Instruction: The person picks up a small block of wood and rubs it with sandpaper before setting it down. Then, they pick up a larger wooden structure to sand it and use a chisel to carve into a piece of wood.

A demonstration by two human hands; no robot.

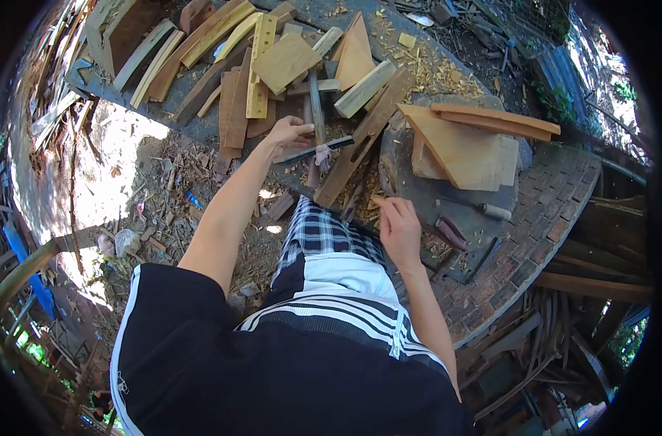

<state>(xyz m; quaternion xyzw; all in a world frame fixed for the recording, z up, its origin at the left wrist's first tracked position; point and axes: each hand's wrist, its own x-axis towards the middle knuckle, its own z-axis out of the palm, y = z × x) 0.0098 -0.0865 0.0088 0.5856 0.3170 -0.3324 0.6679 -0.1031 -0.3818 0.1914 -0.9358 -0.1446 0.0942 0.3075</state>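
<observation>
My left hand (291, 134) is beside an upright metal bar (316, 105), its fingers partly curled; whether it holds anything is too small to tell. Just below its fingers lies a dark metal strip (334, 144) with a pinkish cloth (322, 154) at it. My right hand (400, 225) pinches a small light wood piece (377, 201) between thumb and fingers, near the lower end of a long brown board (342, 176). Right of that hand are a dark-handled tool (451, 233) and a tool with a pale handle (496, 212).
Curved and straight wood pieces (200, 47) crowd the bench's upper left. A flat angular board (458, 149) and a long strip (498, 122) rest on a block at right. Brick paving (541, 196) borders it; shavings (432, 69) are scattered behind.
</observation>
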